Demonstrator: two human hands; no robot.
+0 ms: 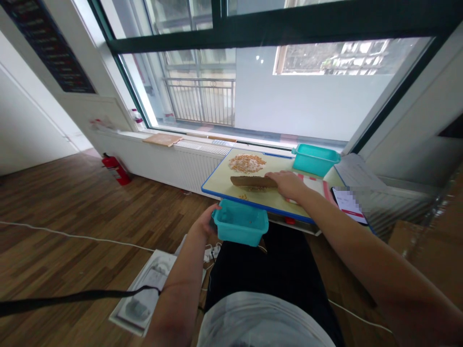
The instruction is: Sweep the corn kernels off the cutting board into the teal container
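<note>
My left hand (207, 220) grips the left side of a teal plastic bin (241, 223) and holds it just below the near edge of a small blue-rimmed table (217, 182). My right hand (287, 183) is closed on a brown flat scraper (253, 181) that lies across the tabletop. A pile of small tan grains (247, 163) sits at the far side of the table. A few loose grains (243, 196) lie near the front edge, by the scraper.
A second teal bin (315, 159) stands at the table's far right. A phone (348, 205) lies to the right, past a red-edged white sheet (314, 185). A red fire extinguisher (116, 168) lies on the wooden floor by the radiator. A white box (144, 296) and cables sit at my left.
</note>
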